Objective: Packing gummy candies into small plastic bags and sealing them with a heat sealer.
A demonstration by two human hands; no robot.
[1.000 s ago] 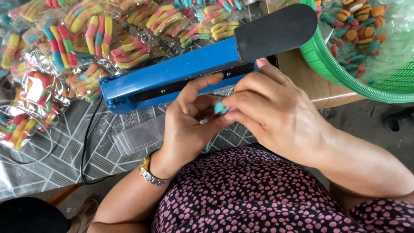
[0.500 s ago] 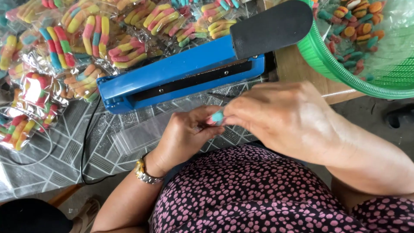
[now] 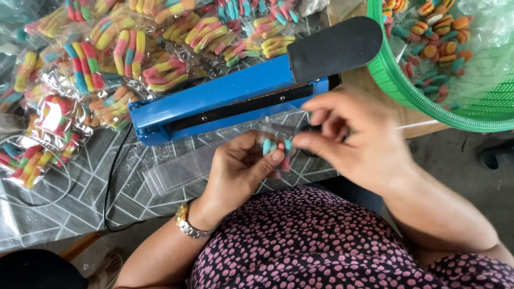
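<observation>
We counted two hands, the left hand [image 3: 241,171] and the right hand [image 3: 353,139], both just in front of one blue sealer [image 3: 225,99] with one black handle [image 3: 334,48]. Between the hands we saw one small clear bag [image 3: 276,144] holding a few candies, too bunched to count exactly. Behind and left of the sealer lay well over a dozen filled candy bags [image 3: 123,48], overlapping so that no exact number could be told. Right of the sealer stood one green basket [image 3: 396,80]. One wristwatch [image 3: 187,225] sat on the left wrist.
</observation>
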